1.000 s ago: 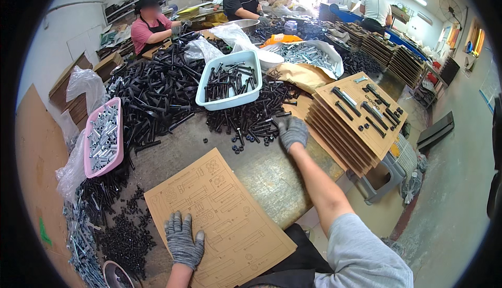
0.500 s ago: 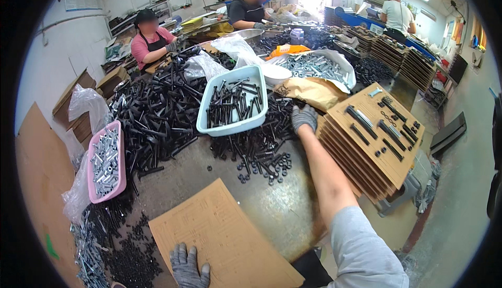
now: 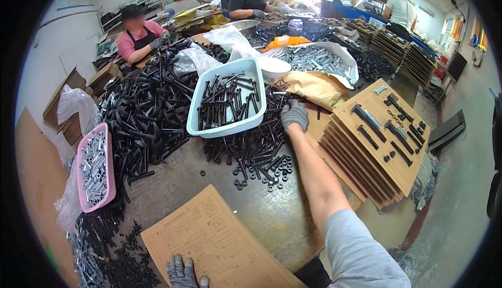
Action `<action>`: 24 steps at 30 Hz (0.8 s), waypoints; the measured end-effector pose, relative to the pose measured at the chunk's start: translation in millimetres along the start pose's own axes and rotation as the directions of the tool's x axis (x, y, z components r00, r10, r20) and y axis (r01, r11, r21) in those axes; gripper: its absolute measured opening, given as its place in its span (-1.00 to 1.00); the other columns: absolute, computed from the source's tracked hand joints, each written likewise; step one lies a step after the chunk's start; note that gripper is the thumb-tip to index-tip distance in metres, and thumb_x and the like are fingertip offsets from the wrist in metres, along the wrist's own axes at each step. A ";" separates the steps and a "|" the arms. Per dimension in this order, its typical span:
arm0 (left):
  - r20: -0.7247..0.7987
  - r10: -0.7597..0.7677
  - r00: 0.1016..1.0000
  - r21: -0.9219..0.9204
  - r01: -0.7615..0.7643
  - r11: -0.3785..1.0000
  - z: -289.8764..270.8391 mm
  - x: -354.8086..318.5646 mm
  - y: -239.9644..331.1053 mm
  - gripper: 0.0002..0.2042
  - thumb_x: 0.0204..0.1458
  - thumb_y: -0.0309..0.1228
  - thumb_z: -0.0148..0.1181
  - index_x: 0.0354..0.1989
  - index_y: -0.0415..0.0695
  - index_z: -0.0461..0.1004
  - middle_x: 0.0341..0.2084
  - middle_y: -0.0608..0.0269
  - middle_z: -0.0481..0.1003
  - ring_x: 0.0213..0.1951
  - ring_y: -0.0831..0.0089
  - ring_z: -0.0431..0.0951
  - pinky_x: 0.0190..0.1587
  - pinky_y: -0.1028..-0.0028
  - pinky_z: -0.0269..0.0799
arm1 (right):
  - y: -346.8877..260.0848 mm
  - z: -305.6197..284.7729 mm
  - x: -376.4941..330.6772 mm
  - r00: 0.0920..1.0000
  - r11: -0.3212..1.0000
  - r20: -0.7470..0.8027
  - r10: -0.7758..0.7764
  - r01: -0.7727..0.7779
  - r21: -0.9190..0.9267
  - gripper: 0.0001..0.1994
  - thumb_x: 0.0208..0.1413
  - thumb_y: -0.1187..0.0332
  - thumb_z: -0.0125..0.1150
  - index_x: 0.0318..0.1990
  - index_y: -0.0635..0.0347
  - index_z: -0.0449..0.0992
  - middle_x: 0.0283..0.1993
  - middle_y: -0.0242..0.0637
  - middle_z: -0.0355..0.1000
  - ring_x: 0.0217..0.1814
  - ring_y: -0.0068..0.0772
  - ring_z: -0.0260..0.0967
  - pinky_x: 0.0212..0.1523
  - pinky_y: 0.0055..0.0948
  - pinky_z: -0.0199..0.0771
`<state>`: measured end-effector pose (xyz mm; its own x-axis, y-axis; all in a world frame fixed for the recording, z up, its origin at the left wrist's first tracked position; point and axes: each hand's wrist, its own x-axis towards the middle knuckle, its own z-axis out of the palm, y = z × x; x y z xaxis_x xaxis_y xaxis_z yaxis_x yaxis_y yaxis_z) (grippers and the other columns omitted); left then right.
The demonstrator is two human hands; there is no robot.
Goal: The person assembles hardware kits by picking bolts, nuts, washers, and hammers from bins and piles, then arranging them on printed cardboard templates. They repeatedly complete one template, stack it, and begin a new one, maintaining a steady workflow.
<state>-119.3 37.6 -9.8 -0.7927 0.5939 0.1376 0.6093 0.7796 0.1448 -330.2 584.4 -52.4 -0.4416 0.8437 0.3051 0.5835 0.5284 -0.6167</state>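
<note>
My left hand (image 3: 183,273), in a grey glove, lies with its fingers stretched flat on a brown cardboard sheet (image 3: 214,235) printed with line drawings. My right hand (image 3: 294,114), gloved too, reaches to the right edge of a heap of black bolts (image 3: 269,139), beside a brown paper bag (image 3: 314,90). Its fingers curl down together; whatever they hold is hidden. Just left of it stands a light blue tray (image 3: 226,127) with black bolts inside. Several dark nuts (image 3: 282,171) lie loose in front of the heap.
Right of my arm, a stack of cardboard sheets (image 3: 350,170) carries bolts and nuts laid out on top. A pink tray (image 3: 111,183) of silver sleeves stands left, near a heap of black parts (image 3: 149,115). Silver bolts (image 3: 314,60) fill a white sack. Three people work beyond.
The view has shifted slightly. My right hand has moved a little left, its fingers drawn closer together at the bolts. My left hand stays on the cardboard sheet.
</note>
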 end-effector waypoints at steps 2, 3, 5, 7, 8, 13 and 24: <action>0.020 -0.015 1.000 0.007 0.015 1.000 -3.6 1.4 2.4 -0.40 0.09 -0.12 0.01 0.26 -0.21 0.16 0.22 -0.24 0.14 0.25 -0.12 0.13 0.29 -0.04 -0.08 | -10.2 -2.2 -17.1 1.000 0.999 -0.016 0.024 -0.024 0.033 -0.68 0.07 0.19 0.00 -0.04 0.00 0.45 0.03 -0.08 0.35 0.03 0.05 0.32 0.07 -0.10 0.34; 0.032 -0.021 0.999 0.012 0.021 1.000 -5.2 1.6 3.1 -0.39 0.09 -0.12 0.01 0.26 -0.21 0.16 0.22 -0.25 0.14 0.25 -0.12 0.13 0.29 -0.04 -0.09 | -14.9 -6.2 -26.7 0.999 0.999 0.000 0.034 -0.034 0.024 -0.68 0.07 0.20 0.00 -0.03 0.00 0.44 0.04 -0.08 0.34 0.03 0.05 0.32 0.06 -0.10 0.34; 0.026 -0.031 0.999 0.022 0.030 0.999 -1.1 -0.4 0.5 -0.39 0.08 -0.12 0.02 0.26 -0.21 0.16 0.22 -0.25 0.14 0.26 -0.12 0.12 0.30 -0.03 -0.09 | -23.2 -14.7 -44.1 0.999 0.999 0.024 0.049 -0.049 0.012 -0.68 0.08 0.22 -0.01 -0.01 0.00 0.43 0.06 -0.09 0.33 0.02 0.05 0.32 0.05 -0.10 0.35; 0.028 -0.036 0.999 0.017 0.035 0.999 1.8 -1.7 -0.4 -0.39 0.07 -0.13 0.03 0.26 -0.20 0.17 0.22 -0.25 0.14 0.26 -0.12 0.12 0.31 -0.02 -0.10 | -21.9 -17.9 -60.9 0.996 1.000 0.082 -0.021 0.020 0.007 -0.65 0.08 0.22 -0.01 0.04 0.01 0.40 0.13 -0.07 0.28 0.04 0.09 0.30 0.08 -0.08 0.32; 0.031 -0.040 0.999 0.014 0.040 0.999 1.3 -1.8 -0.8 -0.40 0.07 -0.13 0.03 0.25 -0.20 0.17 0.22 -0.25 0.14 0.26 -0.12 0.12 0.31 -0.01 -0.09 | -23.6 -20.7 -69.2 0.991 0.999 0.129 -0.039 0.036 0.027 -0.56 0.09 0.16 -0.01 0.15 -0.03 0.34 0.23 -0.04 0.20 0.14 0.15 0.24 0.17 -0.09 0.25; 0.027 -0.059 0.998 0.013 0.058 0.998 -3.8 -6.7 -1.4 -0.40 0.06 -0.14 0.04 0.25 -0.20 0.19 0.22 -0.23 0.14 0.26 -0.12 0.12 0.31 0.01 -0.09 | -48.8 -58.8 -68.3 0.917 0.974 0.384 -0.108 0.174 -0.142 -0.46 0.09 0.05 -0.03 0.25 -0.06 0.24 0.34 -0.06 0.07 0.36 0.18 -0.03 0.23 0.17 0.09; 0.000 -0.082 0.997 -0.031 0.082 0.996 -5.9 -2.5 3.2 -0.42 0.05 -0.16 0.06 0.23 -0.18 0.22 0.23 -0.20 0.15 0.26 -0.10 0.13 0.29 -0.03 -0.06 | -79.3 -44.0 80.1 0.989 0.998 0.146 -0.004 -0.005 0.057 -0.49 0.15 0.05 -0.09 0.15 0.22 0.31 0.02 0.10 0.40 0.06 0.02 0.39 0.04 -0.15 0.37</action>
<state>-115.2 37.4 -3.9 -0.8398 0.5281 0.1255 0.5428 0.8189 0.1862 -381.9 614.2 52.9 -0.5388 0.8188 0.1979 0.5456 0.5183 -0.6586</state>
